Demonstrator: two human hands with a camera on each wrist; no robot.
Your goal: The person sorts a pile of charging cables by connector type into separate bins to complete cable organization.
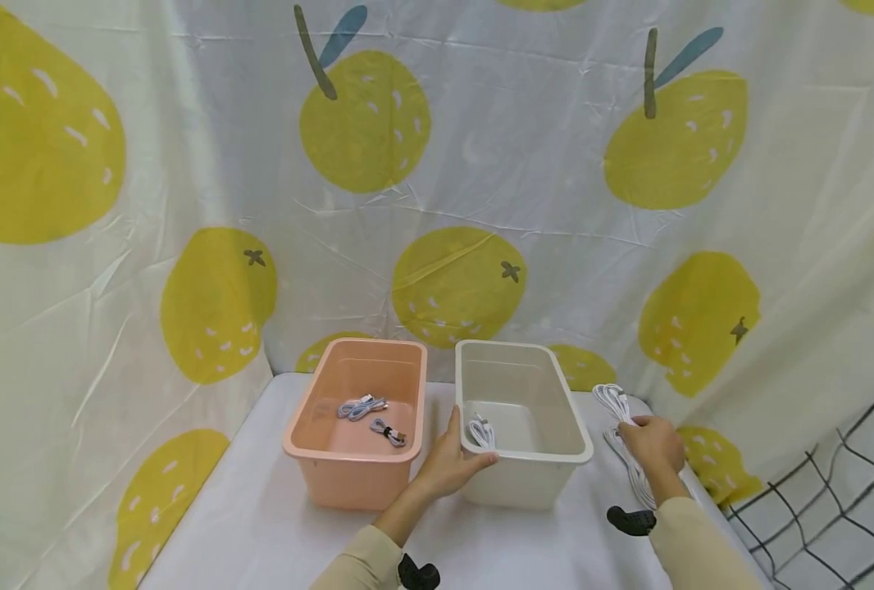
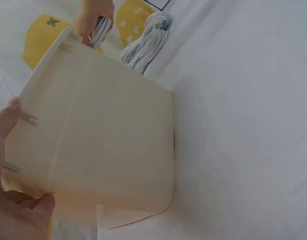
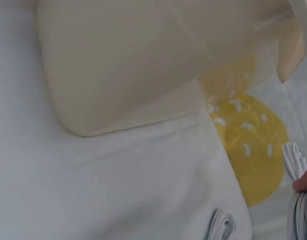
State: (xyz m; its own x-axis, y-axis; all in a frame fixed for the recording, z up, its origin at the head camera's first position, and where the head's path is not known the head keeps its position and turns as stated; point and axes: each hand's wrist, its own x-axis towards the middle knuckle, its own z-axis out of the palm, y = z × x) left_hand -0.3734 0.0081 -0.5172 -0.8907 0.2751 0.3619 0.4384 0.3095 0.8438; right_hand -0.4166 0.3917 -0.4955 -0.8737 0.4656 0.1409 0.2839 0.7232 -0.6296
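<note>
Hands grasping: left hand [image 1: 448, 465] grips white bin [image 1: 555, 426] corner, right hand [image 1: 653, 445] clutches white cable bundle [image 1: 614, 403].

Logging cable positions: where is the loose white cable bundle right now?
In the head view, the white cable bundle lies on the table, right of the white bin, with the right hand gripping it.

The cream bin [image 1: 523, 426] is looking like smooth plastic with a faint sheen, and the pink bin [image 1: 356, 426] is showing the same smooth, slightly glossy plastic. The white cables [image 1: 624, 434] are appearing sleek and rubbery. The tablecloth [image 1: 260, 524] is lying matt and finely woven, while the fruit-print curtain [image 1: 437, 164] is hanging as thin, creased, faintly shiny cloth.
</note>
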